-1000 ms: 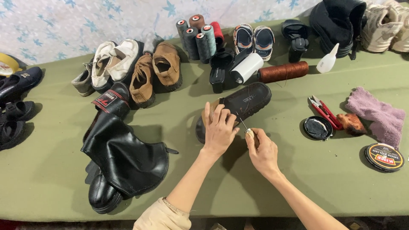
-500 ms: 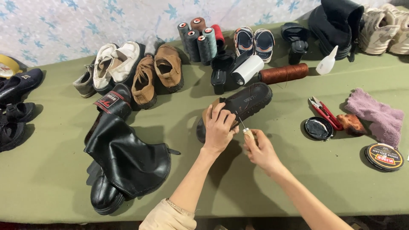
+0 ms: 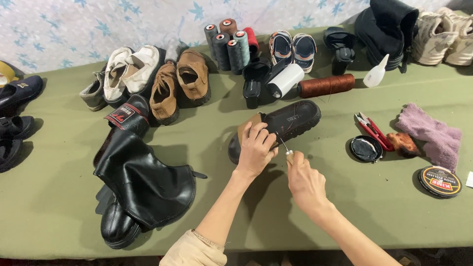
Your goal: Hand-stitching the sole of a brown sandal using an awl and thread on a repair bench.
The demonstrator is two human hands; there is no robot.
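Since the earlier frame the black shoe (image 3: 290, 120) had been turned a little, so that its sole and a tan inner piece near the heel showed more, and the right hand (image 3: 304, 181) had drawn back slightly toward the near edge of the table (image 3: 59, 207).

Around the shoe there were many things. Behind it, toward the far edge, stood a group of thread spools (image 3: 229, 42), a white roll (image 3: 285, 80) and a brown thread cone (image 3: 326, 85) lying on its side. A pair of tan shoes (image 3: 180, 83) and pale shoes (image 3: 129, 71) lay further left. A tall black boot (image 3: 140, 184) lay on its side near the left front part. To the right were red snips (image 3: 373, 130), an open black tin lid (image 3: 365, 148), a purple cloth (image 3: 431, 135) and a round polish tin (image 3: 439, 182). Nothing stood between the hands and the shoe.

The left hand (image 3: 256, 148) pressed down on the heel end of the shoe, fingers bent over it. The right hand was clenched around the handle of a thin awl (image 3: 284, 147), whose metal point reached to the edge of the shoe just beside the left hand.

The table was covered with an olive green cloth, and behind it hung a pale fabric with blue star shapes.
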